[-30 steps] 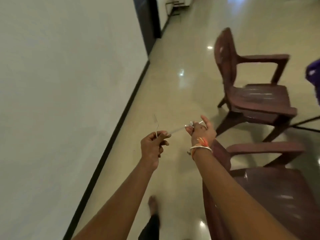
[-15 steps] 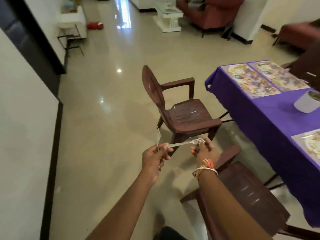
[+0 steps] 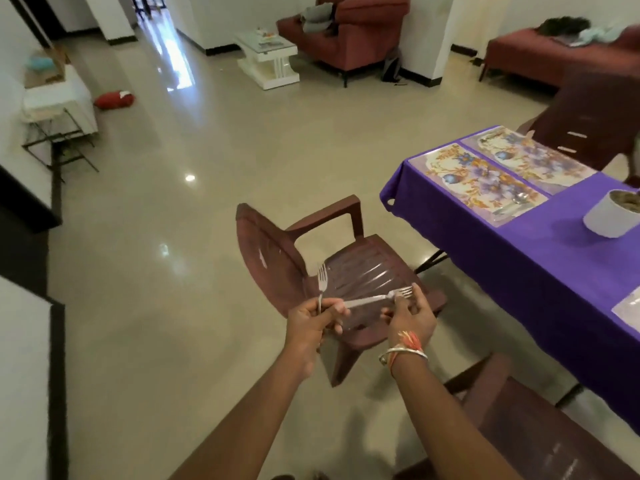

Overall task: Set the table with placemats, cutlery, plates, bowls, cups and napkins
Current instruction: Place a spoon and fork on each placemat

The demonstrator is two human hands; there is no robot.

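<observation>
We are holding two forks out in front of us, above a brown plastic chair (image 3: 349,268). Our left hand (image 3: 311,323) is gripping the handle of the upright fork (image 3: 322,280), tines pointing up, and its fingertips are also meeting the handle end of the second fork (image 3: 375,300) — this one is lying crosswise between the hands, with our right hand (image 3: 412,318) pinching its tined end. The hands are sitting close together, apart from each other and bridged by that fork. A bangle (image 3: 405,354) is circling the right wrist. To the right, the table (image 3: 519,271) in its purple cloth is carrying the near floral placemat (image 3: 467,178) and the far floral placemat (image 3: 530,157) side by side at its far end. Some cutlery (image 3: 514,202) is lying on the near one — too small to name. A white cup (image 3: 607,221) is standing near them.
</observation>
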